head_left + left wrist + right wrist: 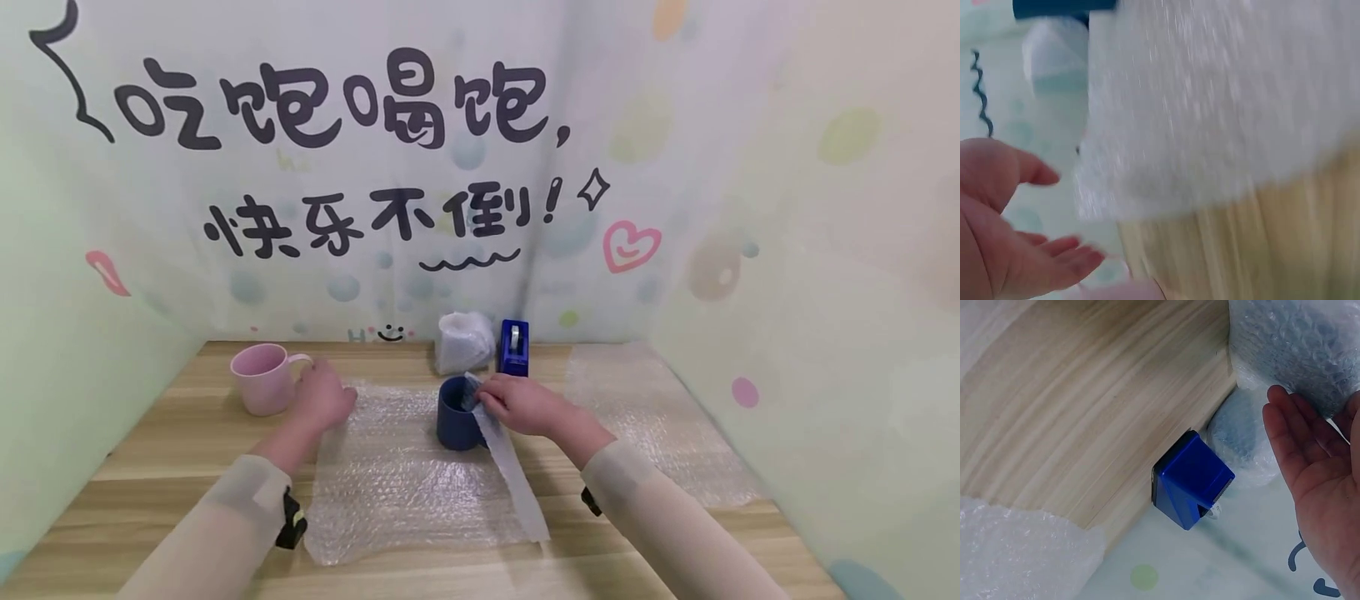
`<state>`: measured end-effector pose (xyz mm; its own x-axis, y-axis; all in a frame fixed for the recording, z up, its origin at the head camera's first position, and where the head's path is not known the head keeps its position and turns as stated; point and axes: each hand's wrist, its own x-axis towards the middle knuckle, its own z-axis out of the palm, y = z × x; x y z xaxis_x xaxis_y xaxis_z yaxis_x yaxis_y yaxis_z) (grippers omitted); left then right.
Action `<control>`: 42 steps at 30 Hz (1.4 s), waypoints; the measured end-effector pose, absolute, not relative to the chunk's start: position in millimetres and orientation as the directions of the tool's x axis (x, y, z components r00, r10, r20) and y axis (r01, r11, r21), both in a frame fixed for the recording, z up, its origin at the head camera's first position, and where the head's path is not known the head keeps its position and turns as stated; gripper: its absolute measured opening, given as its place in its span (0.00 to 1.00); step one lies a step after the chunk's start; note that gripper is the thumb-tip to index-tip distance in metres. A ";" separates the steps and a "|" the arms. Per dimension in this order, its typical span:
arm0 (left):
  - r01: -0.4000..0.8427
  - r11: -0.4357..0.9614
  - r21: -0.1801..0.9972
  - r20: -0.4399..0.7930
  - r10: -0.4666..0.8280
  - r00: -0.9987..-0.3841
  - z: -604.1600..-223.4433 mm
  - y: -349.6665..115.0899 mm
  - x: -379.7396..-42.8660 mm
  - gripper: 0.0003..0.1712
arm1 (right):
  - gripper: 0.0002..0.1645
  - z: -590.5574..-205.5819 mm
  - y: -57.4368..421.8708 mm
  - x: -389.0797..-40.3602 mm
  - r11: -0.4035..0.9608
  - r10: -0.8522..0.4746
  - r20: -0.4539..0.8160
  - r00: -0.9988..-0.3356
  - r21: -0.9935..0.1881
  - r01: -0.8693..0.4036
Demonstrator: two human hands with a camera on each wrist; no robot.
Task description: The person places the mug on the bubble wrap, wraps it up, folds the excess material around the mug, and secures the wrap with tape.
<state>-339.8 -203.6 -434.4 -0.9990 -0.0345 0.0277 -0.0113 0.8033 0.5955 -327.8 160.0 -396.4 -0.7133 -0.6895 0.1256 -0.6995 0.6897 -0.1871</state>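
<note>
A dark blue mug (452,425) stands on a sheet of bubble wrap (397,500) spread over the wooden table. My right hand (528,405) pinches the right edge of that sheet between thumb and fingers, lifted against the mug's rim and partly covering its right side. In the right wrist view the raised bubble wrap (1291,344) hangs by the fingertips, with the mug's blue showing through. My left hand (324,397) holds nothing, its fingers apart in the left wrist view. It hovers near the sheet's far left corner, overlapping the pink mug's handle in the head view.
A pink mug (261,385) stands at the far left. At the back wall sit a bubble-wrapped bundle (465,343) and a blue tape dispenser (514,354). Another bubble wrap sheet (663,429) lies along the right side of the table. Walls close in the back and sides.
</note>
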 end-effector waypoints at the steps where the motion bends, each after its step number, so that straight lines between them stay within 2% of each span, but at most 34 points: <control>1: -0.021 0.808 0.589 -0.011 -0.018 -1.000 -437.0 -212.0 -342.4 0.44 | 0.17 -396.6 160.1 -327.8 0.690 -0.689 0.126 -0.714 -0.190 -0.699; 4: -0.016 0.774 0.632 -0.078 0.044 -0.996 -431.7 -223.9 -336.2 0.43 | 0.16 -396.9 160.5 -327.8 0.686 -0.689 0.130 -0.713 -0.198 -0.700; 11: 0.042 0.704 0.709 -0.055 0.114 -0.992 -397.6 -212.6 -312.9 0.19 | 0.16 -397.0 160.6 -327.6 0.678 -0.694 0.139 -0.707 -0.206 -0.706; 15: 0.112 0.594 0.796 0.003 0.181 -0.984 -380.8 -189.4 -314.1 0.16 | 0.16 -397.7 161.3 -328.1 0.678 -0.693 0.141 -0.707 -0.208 -0.706; 21: 0.211 0.382 0.900 0.086 0.320 -0.944 -363.7 -129.1 -311.6 0.13 | 0.15 -399.4 162.9 -328.1 0.683 -0.685 0.151 -0.713 -0.206 -0.700; 23: 0.234 0.377 0.896 0.098 0.348 -0.933 -365.8 -111.9 -309.7 0.13 | 0.15 -400.5 162.9 -328.0 0.684 -0.683 0.159 -0.713 -0.204 -0.701; 27: 0.292 0.452 0.843 0.130 0.356 -0.925 -376.4 -90.2 -306.5 0.11 | 0.13 -403.1 162.2 -328.5 0.684 -0.680 0.175 -0.712 -0.200 -0.702; 33: 0.363 0.512 0.779 0.187 0.362 -0.913 -393.1 -81.6 -304.7 0.09 | 0.13 -403.3 161.2 -328.4 0.683 -0.680 0.183 -0.710 -0.194 -0.704; 38: 0.417 0.514 0.749 0.206 0.417 -0.885 -397.2 -83.2 -304.6 0.14 | 0.14 -403.4 161.4 -329.7 0.680 -0.684 0.185 -0.706 -0.187 -0.709; 42: 0.533 0.547 0.646 0.238 0.519 -0.821 -399.0 -89.7 -305.1 0.18 | 0.14 -403.3 162.0 -330.4 0.678 -0.687 0.187 -0.702 -0.181 -0.712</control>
<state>-305.1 -89.7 -399.0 -0.8211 0.5188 0.2380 0.5327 0.5466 0.6461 -330.4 162.0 -403.3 -0.7020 -0.6872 0.1869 -0.7122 0.6782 -0.1812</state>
